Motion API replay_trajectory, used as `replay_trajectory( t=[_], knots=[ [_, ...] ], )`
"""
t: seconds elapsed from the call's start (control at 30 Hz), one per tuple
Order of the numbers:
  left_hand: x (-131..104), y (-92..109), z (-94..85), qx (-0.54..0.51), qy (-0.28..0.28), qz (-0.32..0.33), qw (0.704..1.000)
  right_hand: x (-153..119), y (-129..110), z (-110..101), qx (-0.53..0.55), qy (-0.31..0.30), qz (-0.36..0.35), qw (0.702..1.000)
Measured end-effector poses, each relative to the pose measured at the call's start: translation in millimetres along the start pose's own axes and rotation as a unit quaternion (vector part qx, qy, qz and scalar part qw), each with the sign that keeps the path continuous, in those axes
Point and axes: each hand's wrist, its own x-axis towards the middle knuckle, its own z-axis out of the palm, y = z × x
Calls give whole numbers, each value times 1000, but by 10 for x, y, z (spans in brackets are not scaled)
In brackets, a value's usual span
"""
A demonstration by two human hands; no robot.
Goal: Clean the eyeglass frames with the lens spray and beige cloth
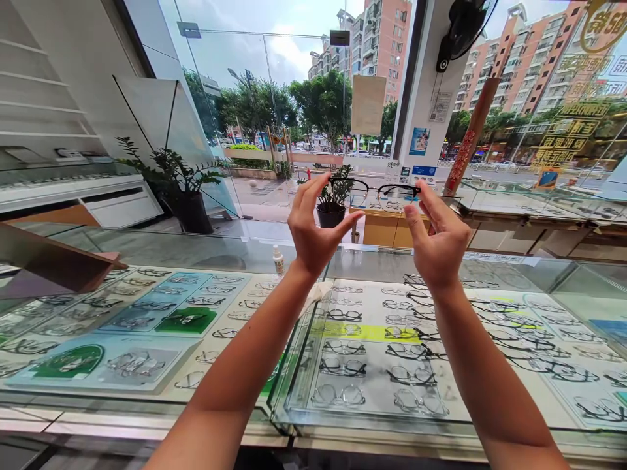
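Note:
A pair of eyeglasses [373, 189] with dark upper rims is held up in front of me, above the far edge of the glass counter. My left hand [316, 228] has its fingertips at the left end of the frame, its thumb stretched out below. At the right end, my right hand [439, 243] grips the frame by its fingers, the thumb just under them. The temples are hard to make out. Beneath my forearms, rows of eyeglasses [343, 367] lie inside the display case [298, 398].
On the counter stand a small white bottle [278, 260] and a pale cloth [318, 292]. A brown angled board [59, 254] rests at the left. Beyond are potted plants [196, 212], glass doors, a wall fan [463, 29] and another display counter [539, 212].

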Motion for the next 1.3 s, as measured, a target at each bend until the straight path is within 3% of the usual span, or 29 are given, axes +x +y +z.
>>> replay_trajectory(
  t=[0.23, 0.57, 0.87, 0.97, 1.13, 1.3],
  knots=[
    [-85, 25, 65, -10, 7, -24, 1000, 50, 58, 54, 96, 49, 75, 991],
    [-127, -15, 126, -13, -13, -18, 1000, 111, 57, -20, 226, -13, 123, 966],
    [-139, 9, 153, -34, -28, -39, 998, 129, 124, -33, 165, -46, 86, 981],
    [-114, 10, 134, -43, -47, -16, 998, 160, 131, -100, 143, -55, 85, 985],
    [-60, 88, 77, -34, -119, 57, 991, 206, 58, -217, 28, -146, 36, 988],
    [-17, 202, 29, -12, -171, 66, 983, 219, 72, -230, 16, -200, 13, 980]
  ],
)
